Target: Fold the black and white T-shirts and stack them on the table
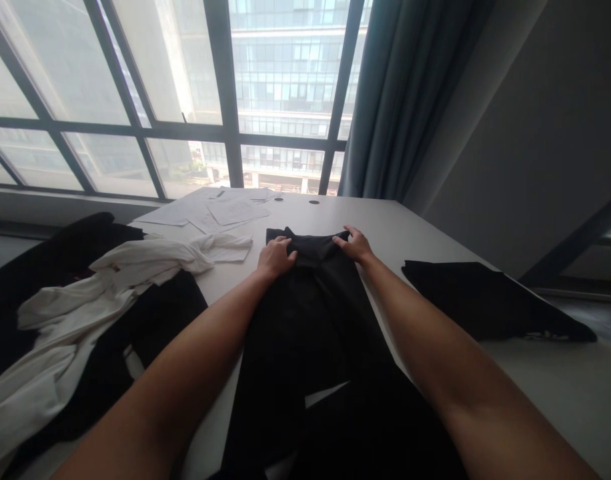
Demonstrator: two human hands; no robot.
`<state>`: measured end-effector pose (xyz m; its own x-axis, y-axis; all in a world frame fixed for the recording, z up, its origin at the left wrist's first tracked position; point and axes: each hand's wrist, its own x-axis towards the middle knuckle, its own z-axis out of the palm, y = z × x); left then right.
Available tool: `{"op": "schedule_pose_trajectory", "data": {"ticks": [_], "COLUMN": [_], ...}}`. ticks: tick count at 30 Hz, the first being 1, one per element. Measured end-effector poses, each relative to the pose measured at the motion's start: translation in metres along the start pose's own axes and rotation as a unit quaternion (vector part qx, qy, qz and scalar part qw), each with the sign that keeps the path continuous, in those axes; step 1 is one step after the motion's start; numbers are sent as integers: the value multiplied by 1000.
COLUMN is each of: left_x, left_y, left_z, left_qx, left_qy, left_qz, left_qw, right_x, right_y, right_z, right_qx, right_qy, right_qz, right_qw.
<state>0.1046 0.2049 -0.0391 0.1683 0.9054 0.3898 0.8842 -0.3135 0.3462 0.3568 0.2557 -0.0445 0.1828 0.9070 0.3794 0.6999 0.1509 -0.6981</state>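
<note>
A black garment [310, 313] lies lengthwise on the white table [415, 230], running from the near edge toward the window. My left hand [275, 257] grips its far end on the left side, fingers curled into the cloth. My right hand [355, 245] presses on the far end's right corner, fingers bent over the fabric edge. Both forearms stretch out along the garment.
A heap of white clothes [85, 300] over black clothes [45, 257] fills the table's left side. A folded black garment [485, 300] lies at the right. Loose paper sheets [215, 210] sit near the window. A teal curtain [405, 93] hangs at the back right.
</note>
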Motion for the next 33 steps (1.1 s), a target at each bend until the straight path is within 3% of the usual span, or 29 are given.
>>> {"op": "schedule_pose_trajectory", "data": {"ticks": [6,7,9,11,14,21,25,28,30,33], "left_x": [0,-1,-1,-1,0,-2,-4,-5,-5,-4], "left_y": [1,1,2,2,2,3,12,16,16,15], "left_z": [2,1,0,0,0,-7,-12,-10,-6,-3], "left_qx": [77,86,100,106,111,110,109,89,81,80], "left_qy": [-21,-26,-41,-60,-87,-110,-81,-160,-221,-254], "left_qz": [-7,-11,-20,-32,-45,-25,46,98,99,87], "left_qw": [997,996,994,992,989,987,990,978,967,960], "right_x": [-19,-21,-24,-26,-29,-32,-30,-31,-32,-33], "right_y": [-47,-57,-74,-84,-87,-71,-57,-46,-44,-50], "right_z": [1,0,-3,-5,-8,-1,6,10,12,12], "right_qx": [-192,-197,-199,-209,-229,-285,-285,-281,-277,-295], "right_qy": [-5,-39,-172,-310,-392,-382,-355,-317,-296,-285], "right_qz": [-115,-112,-92,-68,-49,-9,-18,-26,-30,-21], "right_qw": [975,973,960,925,890,879,890,905,914,912]}}
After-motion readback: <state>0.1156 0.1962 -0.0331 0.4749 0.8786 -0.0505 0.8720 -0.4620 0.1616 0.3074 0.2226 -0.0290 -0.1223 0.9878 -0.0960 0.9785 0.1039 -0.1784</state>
